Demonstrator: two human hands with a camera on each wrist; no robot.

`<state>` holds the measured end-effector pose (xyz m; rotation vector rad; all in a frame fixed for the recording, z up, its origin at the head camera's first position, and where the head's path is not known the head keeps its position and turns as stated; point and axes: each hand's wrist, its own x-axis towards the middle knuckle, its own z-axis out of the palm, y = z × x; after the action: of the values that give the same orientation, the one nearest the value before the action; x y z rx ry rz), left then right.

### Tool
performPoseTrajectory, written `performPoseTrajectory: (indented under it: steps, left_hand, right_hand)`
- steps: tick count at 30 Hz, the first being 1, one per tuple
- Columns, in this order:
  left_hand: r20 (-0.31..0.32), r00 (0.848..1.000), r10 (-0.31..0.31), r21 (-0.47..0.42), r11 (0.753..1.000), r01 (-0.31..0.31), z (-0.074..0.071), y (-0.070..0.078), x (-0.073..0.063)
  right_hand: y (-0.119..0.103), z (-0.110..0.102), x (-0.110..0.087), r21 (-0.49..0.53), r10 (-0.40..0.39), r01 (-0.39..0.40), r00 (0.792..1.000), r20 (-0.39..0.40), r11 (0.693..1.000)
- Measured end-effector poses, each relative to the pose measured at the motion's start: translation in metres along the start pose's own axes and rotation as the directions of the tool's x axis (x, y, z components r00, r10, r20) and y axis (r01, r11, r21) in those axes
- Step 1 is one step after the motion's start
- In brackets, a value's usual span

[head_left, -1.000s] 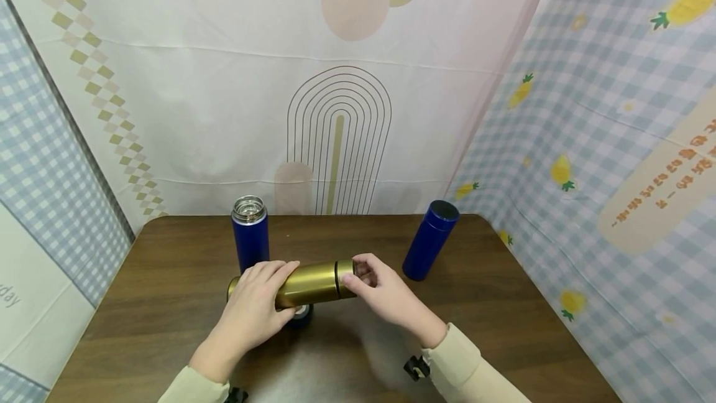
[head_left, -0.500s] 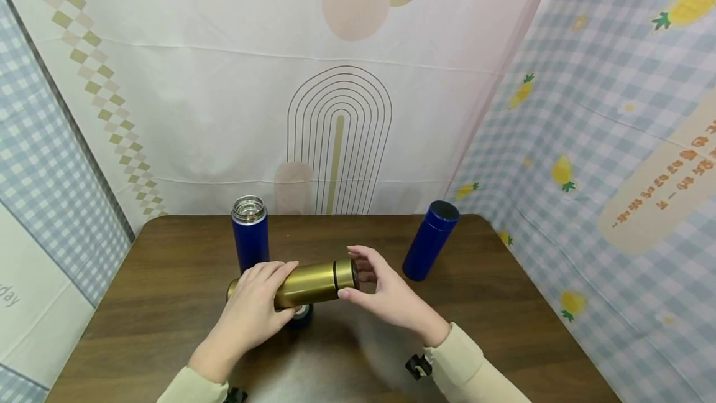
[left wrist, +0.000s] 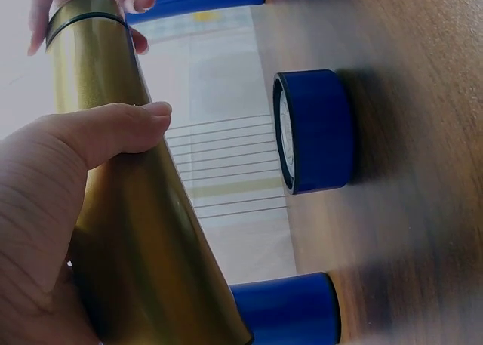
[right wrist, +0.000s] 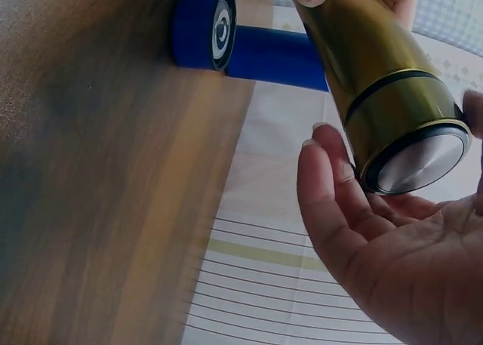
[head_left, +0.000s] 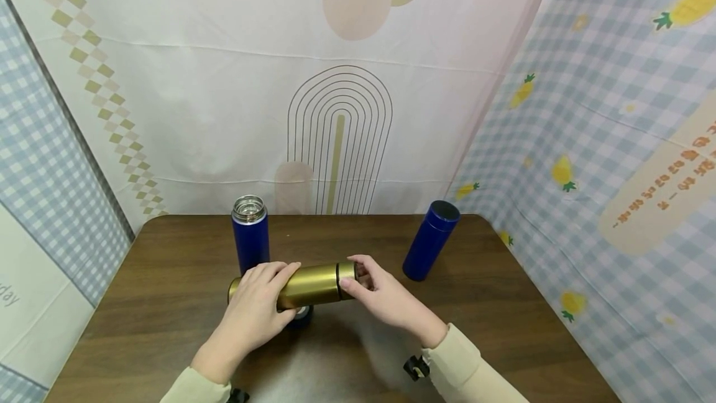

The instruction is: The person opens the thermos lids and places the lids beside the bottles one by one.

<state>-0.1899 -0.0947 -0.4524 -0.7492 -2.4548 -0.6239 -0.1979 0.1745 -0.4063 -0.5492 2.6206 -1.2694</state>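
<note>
A gold thermos flask (head_left: 310, 285) is held on its side above the table, its lid end pointing right. My left hand (head_left: 252, 306) grips the body, thumb across the near side in the left wrist view. At the other end, the fingers and thumb of my right hand (head_left: 386, 294) are curled about the gold lid (right wrist: 411, 137), which sits on the flask. Behind my left hand stands an uncapped blue flask (head_left: 251, 241) with a bare steel mouth. Below the gold flask lies a blue lid (left wrist: 317, 130), its inner side facing up and partly hidden in the head view.
Another blue flask (head_left: 431, 240), with its lid on, stands at the back right of the brown wooden table (head_left: 503, 328). Patterned cloths (head_left: 224, 111) hang behind the table and at both sides.
Half a second ago my right hand had opened away from the gold lid; now its thumb and fingers are back on it. My left hand has kept its grip on the flask.
</note>
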Motion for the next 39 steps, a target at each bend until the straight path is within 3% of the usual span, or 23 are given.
performPoseTrajectory:
  steps: [17,22,31,39]
  left_hand:
    - [0.017,1.000,-0.021,-0.018,1.000,0.021,-0.0005,-0.0023,-0.0006]
    - [0.020,1.000,-0.020,-0.016,1.000,0.020,-0.0004,-0.0027,-0.0002]
    - [0.025,1.000,-0.005,-0.005,1.000,0.005,-0.0008,-0.0031,-0.0010]
    - [0.035,0.999,-0.005,-0.009,1.000,0.005,-0.0009,-0.0031,-0.0015]
  right_hand:
    - [-0.0021,-0.0065,-0.0013,0.089,-0.114,0.110,0.993,0.044,0.990]
    - [-0.0042,-0.0075,-0.0006,0.067,-0.082,0.080,0.996,0.031,0.995]
    - [-0.0049,-0.0074,0.0013,-0.014,0.055,-0.054,0.996,0.075,0.998]
    - [-0.0027,-0.0063,0.0013,-0.006,0.037,-0.037,0.997,0.070,0.999]
